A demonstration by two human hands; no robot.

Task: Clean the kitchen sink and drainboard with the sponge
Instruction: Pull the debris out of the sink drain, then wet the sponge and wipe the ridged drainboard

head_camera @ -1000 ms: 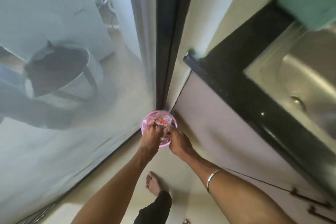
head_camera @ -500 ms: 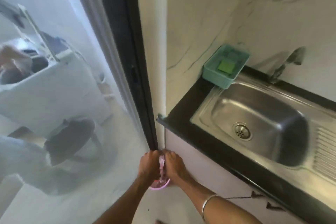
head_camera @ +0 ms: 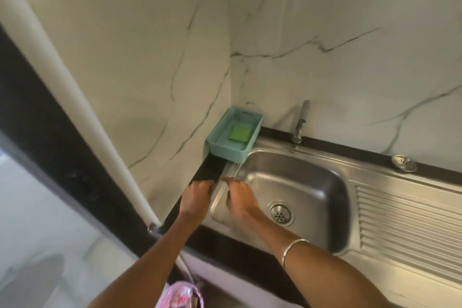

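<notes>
The sponge (head_camera: pixel 240 133) lies flat in the teal basket (head_camera: pixel 226 151), a little above the middle of the frame, in the corner where the two marble walls meet. It is green and thin, and nothing touches it. The basket sits on the black desk (head_camera: pixel 207 171), just beside the back left corner of the sink (head_camera: pixel 295 182).

Both hands are lower in the frame, well apart from the sponge. The left hand (head_camera: pixel 196 199) rests on the desk with fingers loosely bent and holds nothing. The right hand (head_camera: pixel 240 199) lies over the left rim of the sink, fingers also loosely bent; it seems empty, though the picture is a little blurred there.

I think the sponge will be very light and soft, and it will bend easily. If it is wet it may be a little slippery. A pinch on its two long edges, thumb on one side and fingers on the other, should lift it out of the basket without trouble. The drainboard (head_camera: pixel 410 227) waits at the right.
</notes>
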